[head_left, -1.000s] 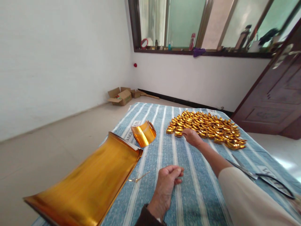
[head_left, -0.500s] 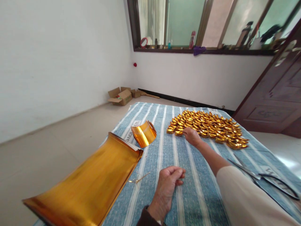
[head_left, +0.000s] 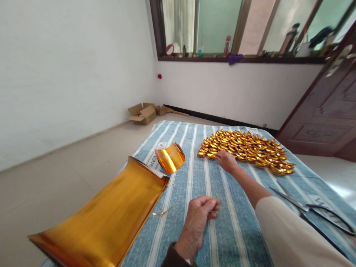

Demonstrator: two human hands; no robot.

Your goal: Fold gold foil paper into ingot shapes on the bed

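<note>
Hardly anything has shifted since the earlier frames: the view has drifted slightly, and both hands sit where they were. At centre frame the right hand (head_left: 226, 161) reaches forward, its grip curled narrow at the near left edge of the heap of folded gold ingots (head_left: 246, 150); whether the fingers pinch one piece I cannot tell. The heap runs long from that hand toward the right of the frame, so the right hand is far nearer than the left. The left hand (head_left: 198, 218), low centre, rests in a loose fist on the striped cloth (head_left: 222, 230), holding nothing visible. A large gold foil sheet (head_left: 102, 218) lies lower left, a curled foil piece (head_left: 170, 157) above it, scissors (head_left: 314, 211) at right.
</note>
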